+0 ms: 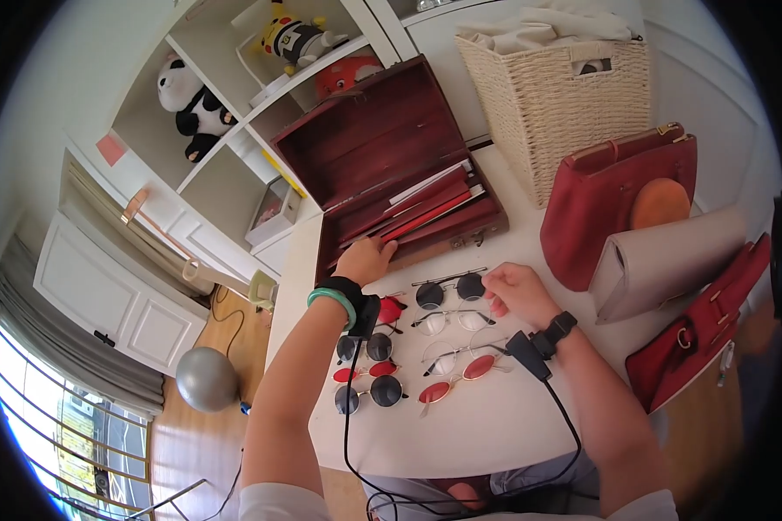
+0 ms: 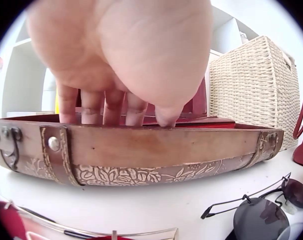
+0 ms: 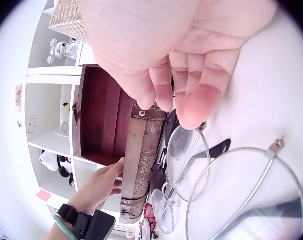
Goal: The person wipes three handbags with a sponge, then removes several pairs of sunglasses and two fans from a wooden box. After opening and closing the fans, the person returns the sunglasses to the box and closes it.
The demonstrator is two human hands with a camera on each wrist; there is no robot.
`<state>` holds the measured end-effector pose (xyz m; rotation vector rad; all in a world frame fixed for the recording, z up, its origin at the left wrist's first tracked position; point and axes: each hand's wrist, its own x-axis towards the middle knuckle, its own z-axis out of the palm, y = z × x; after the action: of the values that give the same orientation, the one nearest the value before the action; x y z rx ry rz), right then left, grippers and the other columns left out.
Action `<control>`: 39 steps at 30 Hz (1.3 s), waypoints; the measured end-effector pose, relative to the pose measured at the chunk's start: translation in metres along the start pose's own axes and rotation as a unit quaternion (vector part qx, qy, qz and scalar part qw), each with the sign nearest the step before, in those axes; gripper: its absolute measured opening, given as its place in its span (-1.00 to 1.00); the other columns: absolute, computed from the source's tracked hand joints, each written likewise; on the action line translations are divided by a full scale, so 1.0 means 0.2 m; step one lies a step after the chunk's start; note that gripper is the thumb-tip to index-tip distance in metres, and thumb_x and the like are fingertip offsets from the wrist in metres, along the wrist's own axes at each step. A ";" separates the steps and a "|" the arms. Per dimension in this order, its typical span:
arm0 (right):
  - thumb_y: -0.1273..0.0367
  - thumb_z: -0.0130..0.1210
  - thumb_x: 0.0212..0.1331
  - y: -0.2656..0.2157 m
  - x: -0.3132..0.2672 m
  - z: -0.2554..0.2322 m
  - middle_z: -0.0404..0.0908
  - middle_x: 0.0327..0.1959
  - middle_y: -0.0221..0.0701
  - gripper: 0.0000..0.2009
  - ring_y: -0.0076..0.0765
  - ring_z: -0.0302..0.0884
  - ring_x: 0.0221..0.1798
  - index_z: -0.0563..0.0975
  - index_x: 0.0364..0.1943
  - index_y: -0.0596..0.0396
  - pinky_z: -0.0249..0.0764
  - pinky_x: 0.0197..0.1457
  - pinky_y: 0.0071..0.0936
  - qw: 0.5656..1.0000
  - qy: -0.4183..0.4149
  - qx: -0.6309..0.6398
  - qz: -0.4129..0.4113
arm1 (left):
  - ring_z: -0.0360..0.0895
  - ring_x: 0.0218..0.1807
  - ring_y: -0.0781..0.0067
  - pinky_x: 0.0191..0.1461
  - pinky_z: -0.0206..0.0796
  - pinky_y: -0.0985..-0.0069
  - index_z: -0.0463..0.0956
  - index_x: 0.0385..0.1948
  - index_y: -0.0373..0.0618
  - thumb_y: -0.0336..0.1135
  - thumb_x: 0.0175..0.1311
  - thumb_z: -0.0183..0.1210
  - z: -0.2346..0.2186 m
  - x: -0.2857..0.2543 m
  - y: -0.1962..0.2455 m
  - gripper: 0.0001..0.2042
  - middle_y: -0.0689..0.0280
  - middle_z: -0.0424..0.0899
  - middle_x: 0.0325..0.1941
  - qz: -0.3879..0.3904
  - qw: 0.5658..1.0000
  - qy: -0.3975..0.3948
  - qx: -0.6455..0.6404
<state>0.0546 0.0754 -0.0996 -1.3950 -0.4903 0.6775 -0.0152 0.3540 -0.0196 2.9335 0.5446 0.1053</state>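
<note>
My left hand [image 1: 365, 260] reaches over the front wall of an open dark red wooden case [image 1: 378, 156]; in the left wrist view its fingertips dip behind the carved front wall [image 2: 121, 147], so what they touch is hidden. Red and white flat items [image 1: 430, 208] lie in the case. My right hand [image 1: 521, 293] is beside the round dark sunglasses [image 1: 430, 295] at the top of the right column, its fingers loosely bent; whether it touches them I cannot tell. Below are clear glasses [image 1: 432, 323] and red-lensed glasses [image 1: 434, 392]. Several more pairs, including dark ones [image 1: 387, 391], form a left column.
A woven basket [image 1: 552, 104] stands behind the case on the right. Along the table's right side are a red handbag [image 1: 582, 217], a beige bag [image 1: 660, 260] and another red bag [image 1: 678, 356]. Shelves with plush toys [image 1: 204, 113] rise behind. Cables hang from both wrists over the table [image 1: 460, 443].
</note>
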 end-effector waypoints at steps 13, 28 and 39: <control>0.36 0.07 0.23 0.00 0.00 0.01 0.53 -0.52 -0.37 -0.82 -0.56 0.48 -0.59 0.48 -0.33 0.25 0.50 -0.56 -0.60 1.000 0.000 0.003 -0.010 | 0.50 -0.03 0.00 0.05 0.33 0.37 0.47 0.03 -0.12 -0.03 0.37 -0.12 0.05 0.14 -0.11 -0.59 0.00 0.56 -0.05 0.076 0.990 -0.115 -0.011; 0.34 0.04 0.26 -0.02 -0.01 0.01 0.55 -0.45 -0.38 -0.81 -0.58 0.49 -0.53 0.49 -0.25 0.23 0.50 -0.48 -0.61 1.000 -0.010 -0.026 0.009 | 0.52 -0.17 0.38 -0.06 0.32 0.48 0.53 -0.01 -0.18 0.23 0.20 0.04 -0.04 0.07 0.02 -0.39 0.16 0.64 -0.18 -0.139 0.967 -0.152 -0.146; 0.37 0.08 0.22 0.00 -0.01 0.01 0.53 -0.53 -0.39 -0.83 -0.59 0.48 -0.58 0.48 -0.34 0.24 0.48 -0.55 -0.62 1.000 0.000 0.011 -0.003 | 0.41 0.15 0.10 0.19 0.26 0.33 0.53 -0.11 -0.12 -0.18 0.01 0.30 0.04 0.13 -0.11 -0.61 0.08 0.47 0.09 -0.051 0.994 0.101 -0.001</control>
<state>0.0520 0.0757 -0.0984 -1.3732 -0.4855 0.6770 0.0022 0.3835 -0.0307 2.9042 0.7204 0.3934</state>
